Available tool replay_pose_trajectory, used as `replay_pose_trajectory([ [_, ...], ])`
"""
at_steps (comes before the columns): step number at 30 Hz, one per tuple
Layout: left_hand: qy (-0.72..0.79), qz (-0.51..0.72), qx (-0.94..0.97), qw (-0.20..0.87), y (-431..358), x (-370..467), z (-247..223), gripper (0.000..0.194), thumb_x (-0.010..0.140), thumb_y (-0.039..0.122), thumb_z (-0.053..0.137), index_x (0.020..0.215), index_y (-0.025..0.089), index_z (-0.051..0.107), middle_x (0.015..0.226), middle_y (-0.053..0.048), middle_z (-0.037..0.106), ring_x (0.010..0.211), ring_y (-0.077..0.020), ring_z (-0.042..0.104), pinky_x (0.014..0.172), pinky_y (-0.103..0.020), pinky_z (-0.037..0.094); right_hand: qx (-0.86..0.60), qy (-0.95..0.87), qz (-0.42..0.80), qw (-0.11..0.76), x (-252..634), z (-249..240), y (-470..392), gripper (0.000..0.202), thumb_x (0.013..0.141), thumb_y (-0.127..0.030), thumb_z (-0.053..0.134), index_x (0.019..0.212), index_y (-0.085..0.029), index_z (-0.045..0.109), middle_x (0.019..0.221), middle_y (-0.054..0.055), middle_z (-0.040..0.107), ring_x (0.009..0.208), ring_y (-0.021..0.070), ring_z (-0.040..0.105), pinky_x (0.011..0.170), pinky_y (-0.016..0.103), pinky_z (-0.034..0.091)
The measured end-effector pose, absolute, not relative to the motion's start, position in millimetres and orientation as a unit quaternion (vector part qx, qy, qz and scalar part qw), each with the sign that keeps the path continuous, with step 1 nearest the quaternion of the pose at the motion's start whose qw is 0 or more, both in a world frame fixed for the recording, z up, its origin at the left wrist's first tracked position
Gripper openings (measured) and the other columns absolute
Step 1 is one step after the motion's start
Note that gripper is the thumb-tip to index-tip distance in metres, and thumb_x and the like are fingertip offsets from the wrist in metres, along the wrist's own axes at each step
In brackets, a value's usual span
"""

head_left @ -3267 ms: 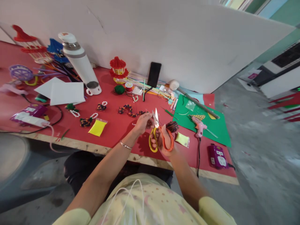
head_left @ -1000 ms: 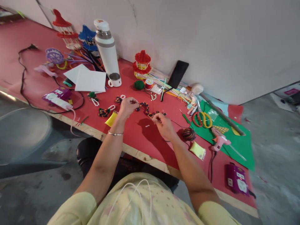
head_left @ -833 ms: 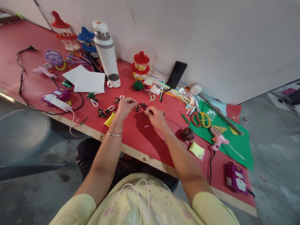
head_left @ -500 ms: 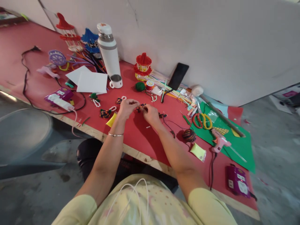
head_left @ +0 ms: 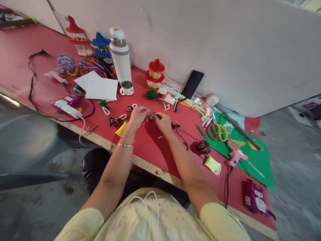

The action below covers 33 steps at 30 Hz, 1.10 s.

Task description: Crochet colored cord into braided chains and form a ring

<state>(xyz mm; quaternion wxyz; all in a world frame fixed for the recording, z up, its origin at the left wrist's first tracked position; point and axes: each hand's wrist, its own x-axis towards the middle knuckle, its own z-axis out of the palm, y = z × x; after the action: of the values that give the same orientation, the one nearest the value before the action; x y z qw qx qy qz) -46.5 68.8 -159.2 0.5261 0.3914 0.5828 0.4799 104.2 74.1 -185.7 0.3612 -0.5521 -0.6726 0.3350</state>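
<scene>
Over the middle of the red tabletop, my right hand [head_left: 163,123] pinches a small dark multicoloured yarn piece [head_left: 151,116]. My left hand [head_left: 138,117] is just left of it, thumb and fingers pressed together; whatever lies between those fingertips is too small to make out. Beside my left hand lie a multicoloured yarn piece with a white bead loop [head_left: 115,121] and a smaller similar one [head_left: 130,108]. Another dark yarn piece [head_left: 176,126] lies to the right of my right hand, and a strand runs near it toward a multicoloured yarn ball [head_left: 203,147].
A white flask [head_left: 120,60] and a steel-lined cup [head_left: 127,88] stand at the back left. To the right are scissors [head_left: 222,133], a pink glue gun [head_left: 235,154] with a cord, and a purple power strip [head_left: 255,197]. A phone [head_left: 192,84] leans against the wall.
My hands have drawn slightly apart at the fingertips, and the yarn piece is now nearer my right fingers. The whole view has shifted a little.
</scene>
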Motion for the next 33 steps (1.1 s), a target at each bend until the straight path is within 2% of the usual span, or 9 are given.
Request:
replay_pose_trajectory([
  [3,0.573,0.465,0.416,0.532,67,-48,-159,0.004,0.077,0.016,0.074,0.075,0.013,0.071,0.058,-0.002,0.067,0.04,-0.0057,0.046,0.041,-0.018,0.027,-0.569,-0.655,0.325,0.377,108,-186,72,0.021,0.092,-0.037,0.066,0.092,-0.023,0.082,0.089,0.003,0.084,0.085,0.0199,0.075,0.084,0.031,0.056],
  [8,0.555,0.45,0.444,0.541,64,-48,-161,0.004,0.075,0.017,0.076,0.074,0.013,0.078,0.055,-0.001,0.066,0.041,-0.0056,0.041,0.041,-0.02,0.026,-0.581,-0.664,0.284,0.375,110,-192,69,0.027,0.093,-0.046,0.068,0.099,-0.024,0.082,0.096,0.005,0.084,0.091,0.0214,0.075,0.086,0.032,0.055],
  [11,0.536,0.452,0.459,0.546,65,-48,-167,0.016,0.068,0.018,0.082,0.084,0.014,0.082,0.056,0.0,0.066,0.045,-0.0074,0.045,0.045,-0.02,0.032,-0.589,-0.675,0.261,0.36,111,-195,67,0.024,0.094,-0.041,0.067,0.102,-0.024,0.082,0.102,0.006,0.084,0.094,0.0216,0.076,0.088,0.032,0.055],
  [14,0.514,0.478,0.47,0.535,67,-48,-175,0.028,0.064,0.02,0.085,0.092,0.015,0.084,0.065,-0.002,0.072,0.055,-0.0104,0.055,0.053,-0.022,0.043,-0.592,-0.686,0.244,0.346,113,-196,66,0.023,0.094,-0.038,0.066,0.102,-0.024,0.083,0.1,0.006,0.084,0.092,0.0211,0.075,0.086,0.032,0.054],
  [17,0.502,0.5,0.485,0.513,70,-48,-182,0.021,0.065,0.024,0.085,0.084,0.015,0.083,0.073,-0.004,0.076,0.064,-0.0126,0.061,0.061,-0.023,0.048,-0.582,-0.696,0.248,0.34,113,-196,63,0.025,0.096,-0.041,0.064,0.101,-0.024,0.082,0.097,0.005,0.083,0.09,0.0201,0.074,0.085,0.031,0.054],
  [21,0.524,0.502,0.48,0.492,72,-47,-182,0.012,0.066,0.024,0.081,0.071,0.014,0.079,0.062,-0.002,0.069,0.056,-0.0102,0.054,0.055,-0.021,0.042,-0.563,-0.692,0.267,0.364,112,-199,61,0.025,0.096,-0.041,0.065,0.102,-0.024,0.082,0.101,0.005,0.083,0.093,0.0197,0.075,0.088,0.031,0.054],
  [24,0.529,0.514,0.468,0.487,71,-45,-179,0.012,0.069,0.025,0.077,0.073,0.014,0.078,0.059,0.0,0.066,0.052,-0.0084,0.05,0.052,-0.021,0.038,-0.557,-0.686,0.276,0.378,112,-202,62,0.024,0.095,-0.041,0.066,0.101,-0.024,0.082,0.098,0.005,0.083,0.09,0.0197,0.075,0.087,0.031,0.055],
  [27,0.527,0.521,0.461,0.488,70,-45,-176,0.015,0.07,0.026,0.077,0.079,0.014,0.078,0.063,-0.001,0.068,0.053,-0.0081,0.05,0.052,-0.021,0.038,-0.563,-0.676,0.281,0.383,112,-204,63,0.025,0.094,-0.043,0.066,0.098,-0.023,0.081,0.095,0.005,0.083,0.088,0.0196,0.075,0.086,0.031,0.055],
  [33,0.518,0.5,0.467,0.514,68,-48,-176,0.024,0.063,0.027,0.087,0.081,0.014,0.08,0.067,-0.004,0.072,0.056,-0.0102,0.055,0.054,-0.023,0.041,-0.564,-0.669,0.282,0.393,113,-206,62,0.03,0.093,-0.049,0.065,0.094,-0.023,0.081,0.092,0.005,0.082,0.087,0.0204,0.075,0.083,0.031,0.055],
])
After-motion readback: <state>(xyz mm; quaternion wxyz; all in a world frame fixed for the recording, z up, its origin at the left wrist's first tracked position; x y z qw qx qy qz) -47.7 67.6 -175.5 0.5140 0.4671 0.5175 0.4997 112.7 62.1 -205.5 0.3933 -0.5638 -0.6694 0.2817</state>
